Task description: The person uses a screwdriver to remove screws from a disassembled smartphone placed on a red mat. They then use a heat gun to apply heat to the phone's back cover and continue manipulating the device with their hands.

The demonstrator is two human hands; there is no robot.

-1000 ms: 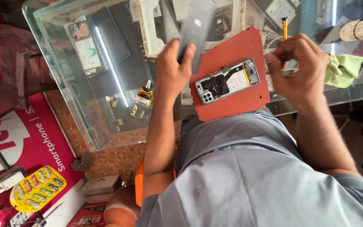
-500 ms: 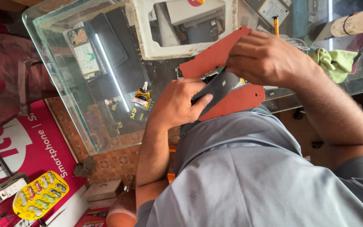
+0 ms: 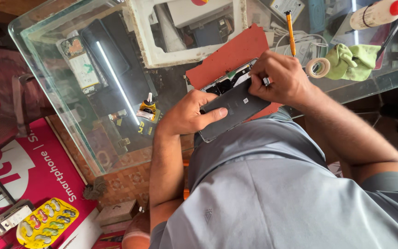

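While my left hand [image 3: 187, 114] clamps the lower end of the dark back cover [image 3: 233, 108] and my right hand [image 3: 279, 78] pinches its upper edge over the opened smartphone [image 3: 226, 83] on the red mat [image 3: 229, 57], I judge the cover is being seated. Pressing round its rim looks next; the glass table's edge [image 3: 369, 87] lies close, with a screwdriver [image 3: 291, 27] and tape roll [image 3: 318, 67] crowding my right

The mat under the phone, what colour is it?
Orange-red; the mat shows best in the head view, under the phone.

dark back cover [image 3: 236, 108] – tilted, over opened phone [image 3: 226, 83]
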